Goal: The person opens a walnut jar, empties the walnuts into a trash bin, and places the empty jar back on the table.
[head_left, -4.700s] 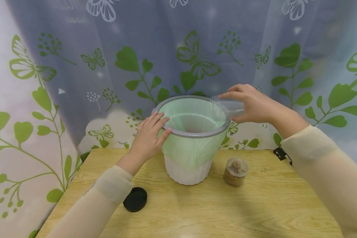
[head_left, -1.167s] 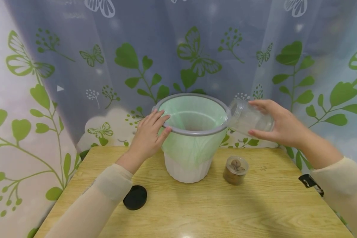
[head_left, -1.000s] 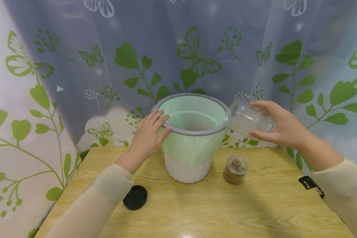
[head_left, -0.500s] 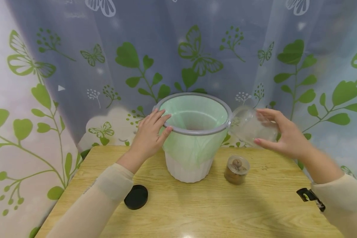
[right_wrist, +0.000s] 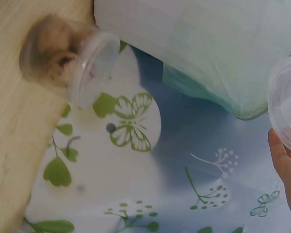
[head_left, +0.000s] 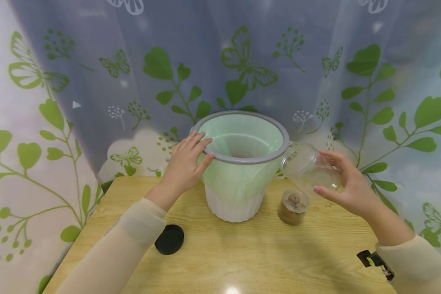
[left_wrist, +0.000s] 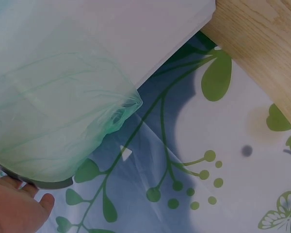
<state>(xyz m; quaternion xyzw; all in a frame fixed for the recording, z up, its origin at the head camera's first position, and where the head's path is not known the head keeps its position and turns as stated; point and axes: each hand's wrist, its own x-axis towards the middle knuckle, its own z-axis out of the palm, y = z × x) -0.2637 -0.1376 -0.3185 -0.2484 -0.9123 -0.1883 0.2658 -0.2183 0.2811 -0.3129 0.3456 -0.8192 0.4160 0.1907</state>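
Observation:
A white bin with a grey rim (head_left: 242, 160) and a green liner (head_left: 239, 179) stands on the table. My left hand (head_left: 183, 165) rests on the rim's left side, fingers over its edge; the left wrist view shows the hand (left_wrist: 19, 206) at the rim too. To the right of the bin, my right hand (head_left: 354, 190) holds a clear, see-through jar (head_left: 308, 169), tilted with its mouth toward the bin. In the right wrist view part of that jar (right_wrist: 286, 104) shows at the right edge. Below it stands a jar with brown round things (head_left: 293, 208).
A black round lid (head_left: 170, 239) lies on the wooden table (head_left: 220, 261) at the front left. A small black object (head_left: 375, 263) is beside the right sleeve. A curtain (head_left: 191, 24) with leaves and butterflies hangs behind the bin.
My right hand has moved the clear jar away from the bin's rim, to the right and down. The left hand has stayed on the rim.

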